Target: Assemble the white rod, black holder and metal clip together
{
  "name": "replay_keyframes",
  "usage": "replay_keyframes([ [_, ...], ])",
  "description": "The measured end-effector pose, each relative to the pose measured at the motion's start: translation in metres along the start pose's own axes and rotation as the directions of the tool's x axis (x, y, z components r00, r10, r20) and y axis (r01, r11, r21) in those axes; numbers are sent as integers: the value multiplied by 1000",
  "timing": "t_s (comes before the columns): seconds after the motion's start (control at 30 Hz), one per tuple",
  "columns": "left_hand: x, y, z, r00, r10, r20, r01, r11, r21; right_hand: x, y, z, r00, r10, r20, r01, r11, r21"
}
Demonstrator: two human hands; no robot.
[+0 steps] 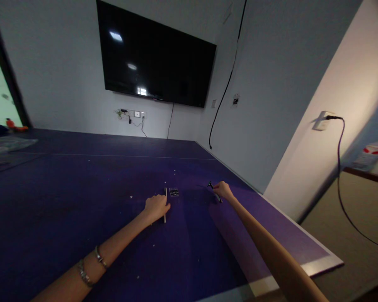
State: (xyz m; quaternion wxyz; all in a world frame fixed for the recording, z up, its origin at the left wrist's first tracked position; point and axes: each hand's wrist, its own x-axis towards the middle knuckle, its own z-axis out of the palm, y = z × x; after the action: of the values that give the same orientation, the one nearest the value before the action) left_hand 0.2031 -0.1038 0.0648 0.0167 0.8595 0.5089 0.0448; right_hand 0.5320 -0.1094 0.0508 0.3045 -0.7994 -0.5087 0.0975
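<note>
My left hand (156, 206) is closed around a thin pale strip (165, 219), which stands out above and below the fingers close to the tabletop. What kind of strip it is I cannot make out. Just right of it lies a small clear pack with dark pieces (174, 192), flat on the table. Farther right, my right hand (223, 191) pinches a dark razor (219, 197) by its handle; the small head points up and left. Part of the handle is hidden behind the fingers.
The dark blue table (113, 235) carries several tiny white scraps. Clear plastic wrapping (9, 144) and an orange object (20, 128) lie at the far left. A black cable (223, 94) hangs beside the wall-mounted television (157, 54). Another cord (339, 167) runs from a right-hand socket.
</note>
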Motion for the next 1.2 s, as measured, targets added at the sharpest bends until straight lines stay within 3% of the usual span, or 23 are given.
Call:
replay_keyframes([
  [0.2,5,-1,3,998,-32,47,33,999,-37,4,4,8,998,-49,-27,43,982,-185],
  [0.4,8,-4,8,999,-33,43,34,999,-29,1,4,12,998,-62,-30,55,979,-198],
  [0.57,8,-10,7,1000,-19,17,20,999,-41,-8,-1,5,994,-89,-56,85,994,-65],
  [0.73,5,-8,-2,998,-35,-59,31,997,-75,-19,-34,14,982,-172,-81,186,955,231],
  [0.93,2,17,-19,986,19,-165,-35,995,-92,-43,-96,49,973,-219,75,131,788,602],
  [0.97,2,22,-21,983,30,-184,-46,995,-86,-49,-103,52,968,-219,125,74,721,689],
  [1.03,1,29,-23,977,42,-211,-58,996,-70,-59,-115,57,933,-216,288,-154,485,861],
  [1.1,0,33,-24,973,51,-224,-65,996,-56,-68,-122,59,885,-231,404,-332,295,896],
  [1.2,1,36,-21,970,66,-233,-78,996,-44,-75,-127,60,889,-220,401,-348,244,905],
])
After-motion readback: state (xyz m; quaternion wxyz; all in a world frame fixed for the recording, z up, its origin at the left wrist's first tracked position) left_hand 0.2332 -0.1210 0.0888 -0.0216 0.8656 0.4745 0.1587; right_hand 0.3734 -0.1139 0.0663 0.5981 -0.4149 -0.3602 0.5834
